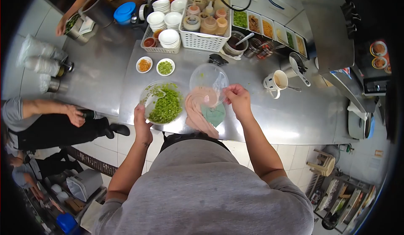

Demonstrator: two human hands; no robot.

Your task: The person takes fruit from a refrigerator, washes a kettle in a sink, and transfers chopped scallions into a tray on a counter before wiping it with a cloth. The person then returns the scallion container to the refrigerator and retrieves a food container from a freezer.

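My left hand (pixel 141 116) grips the near left side of a clear round container (pixel 144 92) filled with chopped greens (pixel 165 108). A pale spoon or scoop (pixel 152 101) lies in the greens, partly buried. My right hand (pixel 237 98) pinches the right edge of a clear round plastic lid (pixel 209 77), tilted over the counter. Beneath the lid lie a crumpled pink cloth (pixel 196 115) and a green cloth (pixel 213 115). Beyond the container stand two small white bowls, one with orange bits (pixel 144 65) and one with chopped greens (pixel 165 67).
A white basket of sauce bottles (pixel 203 44) and stacked white bowls (pixel 169 38) stand at the back. Topping trays (pixel 268 28) line the wall. A mug (pixel 275 82) with a spoon is at right. Another person's hand (pixel 75 116) is at left; a further hand (pixel 61 26) is at upper left.
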